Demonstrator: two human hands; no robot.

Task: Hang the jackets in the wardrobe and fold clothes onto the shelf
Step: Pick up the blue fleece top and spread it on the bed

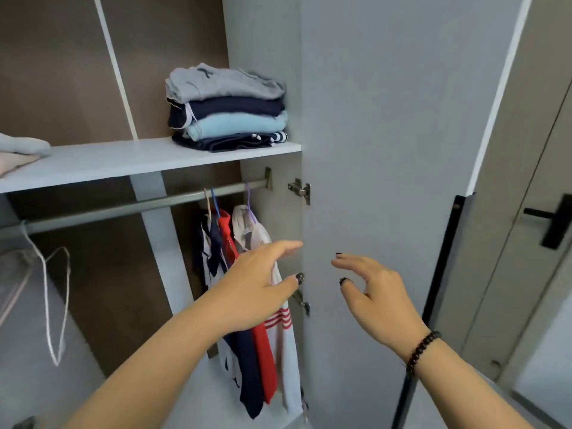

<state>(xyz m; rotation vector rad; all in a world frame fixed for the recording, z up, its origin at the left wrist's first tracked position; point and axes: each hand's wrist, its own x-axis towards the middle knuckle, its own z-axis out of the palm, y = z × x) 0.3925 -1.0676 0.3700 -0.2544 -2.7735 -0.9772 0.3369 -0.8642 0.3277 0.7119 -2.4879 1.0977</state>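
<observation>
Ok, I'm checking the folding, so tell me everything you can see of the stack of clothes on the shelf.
The stack of clothes sits at the right end of the white shelf, close to the wardrobe's side wall. It has four soft folded layers: grey on top, then dark navy, light blue, and dark navy at the bottom with a striped navy-and-white edge showing at the right. The folds face outward and the edges are slightly uneven. Neither hand touches it.

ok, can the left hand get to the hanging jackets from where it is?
Probably yes. The left hand is open, holds nothing and already overlaps the hanging jackets in view; the wardrobe door stands open to its right, nothing between them.
</observation>
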